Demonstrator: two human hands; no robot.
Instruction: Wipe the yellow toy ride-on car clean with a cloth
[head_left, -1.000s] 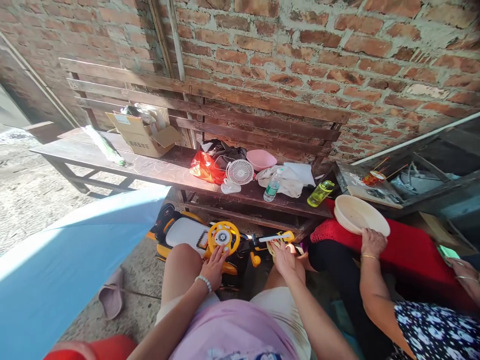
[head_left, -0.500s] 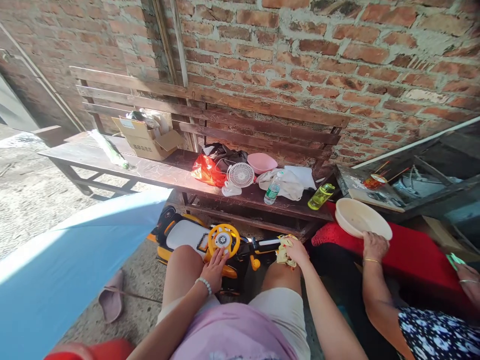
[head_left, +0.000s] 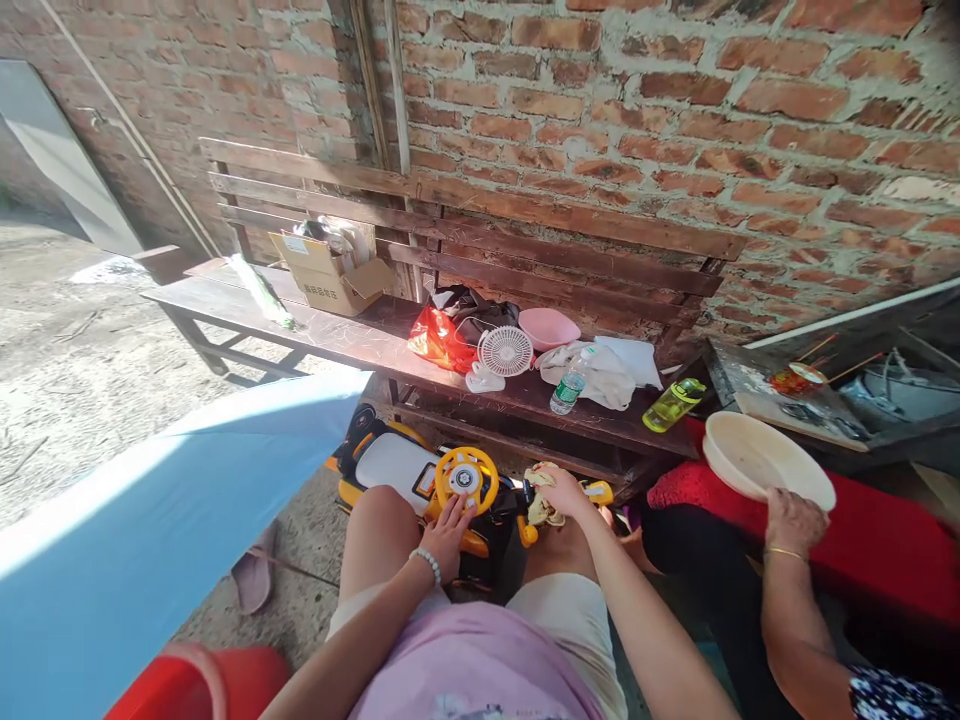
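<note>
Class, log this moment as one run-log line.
left hand: touching yellow steering wheel | right hand: gripping crumpled cloth | by: toy car

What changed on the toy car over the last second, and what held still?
The right hand, gripping the cloth, slid left along the bar of the toy car toward the steering wheel. The left hand stayed on the wheel; another person's hand kept holding the bowl.

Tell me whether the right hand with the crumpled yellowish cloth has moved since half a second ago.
Yes. The right hand, gripping the crumpled yellowish cloth, slid left, nearer the round yellow toy steering wheel.
</note>
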